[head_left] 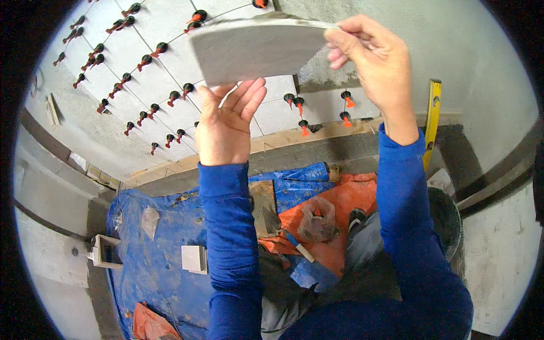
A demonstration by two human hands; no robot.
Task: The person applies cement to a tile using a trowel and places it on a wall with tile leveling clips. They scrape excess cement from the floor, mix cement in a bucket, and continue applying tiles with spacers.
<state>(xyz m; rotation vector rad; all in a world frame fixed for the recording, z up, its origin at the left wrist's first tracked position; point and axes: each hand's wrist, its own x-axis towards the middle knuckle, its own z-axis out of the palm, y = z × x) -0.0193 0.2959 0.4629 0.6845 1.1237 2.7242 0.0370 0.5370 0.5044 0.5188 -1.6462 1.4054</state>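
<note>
A pale grey tile (pixel 255 51) is held up in front of the wall, with mortar-like grey material showing along its top edge. My right hand (pixel 377 59) pinches its right corner between thumb and fingers. Below it, my left hand (pixel 226 119) is palm up, with thumb and fingers at the tile's lower edge, supporting it. Behind the held piece, the wall carries set light tiles (pixel 164 22) with black and red levelling clips (pixel 160 49) along the joints. A bottom row of tiles (pixel 323 105) runs on to the right with more clips.
A wooden batten (pixel 272 141) runs under the tiles. The yellow spirit level (pixel 433 122) leans at right, above a dark bucket (pixel 447 218). Blue sheeting (pixel 164 272) and orange sheeting (pixel 334 195) bear a clear plastic bag (pixel 318 218), a blue-and-white-handled tool (pixel 298 247) and small white tiles (pixel 194 259).
</note>
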